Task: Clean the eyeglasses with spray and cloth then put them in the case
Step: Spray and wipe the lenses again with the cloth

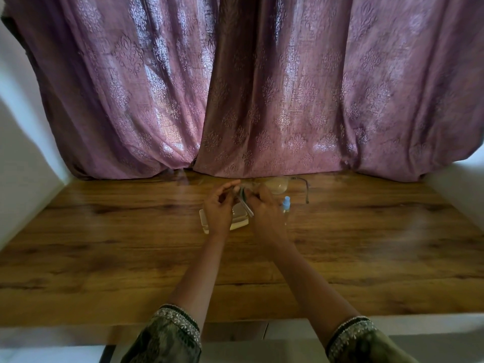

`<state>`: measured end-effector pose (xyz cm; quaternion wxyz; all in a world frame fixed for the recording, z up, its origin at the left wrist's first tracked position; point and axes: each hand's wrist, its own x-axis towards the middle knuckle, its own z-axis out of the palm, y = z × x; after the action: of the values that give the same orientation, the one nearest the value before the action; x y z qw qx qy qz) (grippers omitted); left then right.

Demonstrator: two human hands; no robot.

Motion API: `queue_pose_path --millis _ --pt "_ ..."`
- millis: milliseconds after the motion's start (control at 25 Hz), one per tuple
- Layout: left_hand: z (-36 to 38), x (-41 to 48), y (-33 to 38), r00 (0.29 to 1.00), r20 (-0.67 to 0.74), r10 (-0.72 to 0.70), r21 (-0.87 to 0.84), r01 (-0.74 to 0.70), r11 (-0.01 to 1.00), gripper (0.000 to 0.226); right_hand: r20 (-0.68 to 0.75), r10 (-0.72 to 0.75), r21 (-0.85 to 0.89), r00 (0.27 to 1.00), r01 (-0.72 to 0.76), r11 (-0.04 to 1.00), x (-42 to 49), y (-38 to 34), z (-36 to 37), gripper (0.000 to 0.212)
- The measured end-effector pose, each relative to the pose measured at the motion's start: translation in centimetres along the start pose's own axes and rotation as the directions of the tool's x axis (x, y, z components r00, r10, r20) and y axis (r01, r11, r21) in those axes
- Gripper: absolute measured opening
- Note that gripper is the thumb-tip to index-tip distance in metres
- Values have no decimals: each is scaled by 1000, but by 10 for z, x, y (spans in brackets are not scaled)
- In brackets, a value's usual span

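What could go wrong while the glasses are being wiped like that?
1. The spray bottle stands right beside the right hand. A sideways move of that wrist could tip it over.
2. The eyeglasses seem gripped at one end only, where the cloth and the left hand are. The far lens and arm stick out with no support, so hard rubbing might bend the frame or make the eyeglasses slip onto the table.

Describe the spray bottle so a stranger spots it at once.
Start at the wooden table below the purple curtain. Just right of the right hand stands the spray bottle. Unlike the white case and the eyeglasses, it has a blue cap.
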<state>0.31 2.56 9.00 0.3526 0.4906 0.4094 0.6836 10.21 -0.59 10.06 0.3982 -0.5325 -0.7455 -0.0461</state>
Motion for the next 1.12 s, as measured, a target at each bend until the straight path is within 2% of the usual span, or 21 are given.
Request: queue_pose_path --millis 120,280,440,560,640,760,880,1000,1120 --pt "-1 1 1 1000 -9 6 20 -6 1000 21 -107 -34 33 994 38 999 -14 8 -5 33" --pt "-5 1 -4 997 -35 -66 11 67 998 19 -256 117 104 960 -93 990 -10 35 -17 31" --pt "-2 0 0 998 -22 -60 4 60 998 16 -223 192 1 956 -196 981 1 38 -19 23" --pt "-2 0 1 999 -31 -42 18 42 999 17 -165 117 -70 979 -130 989 -6 36 -13 36" --pt "-3 0 1 998 -32 -46 24 47 999 17 -154 84 -56 985 -94 994 -14 39 -13 34" --pt "-5 0 2 999 -17 -45 1 45 999 17 -208 142 -13 968 -148 989 -10 40 -20 19" --pt "-4 0 1 999 -18 -41 18 42 999 16 -193 169 -64 967 -184 981 1 37 -17 23" --pt "-6 2 0 997 -31 -65 19 66 998 16 -146 107 -65 983 -118 991 -6 40 -7 26" --pt "-7 2 1 998 -26 -51 47 52 998 15 -156 84 -35 984 -91 995 -18 44 -11 25"
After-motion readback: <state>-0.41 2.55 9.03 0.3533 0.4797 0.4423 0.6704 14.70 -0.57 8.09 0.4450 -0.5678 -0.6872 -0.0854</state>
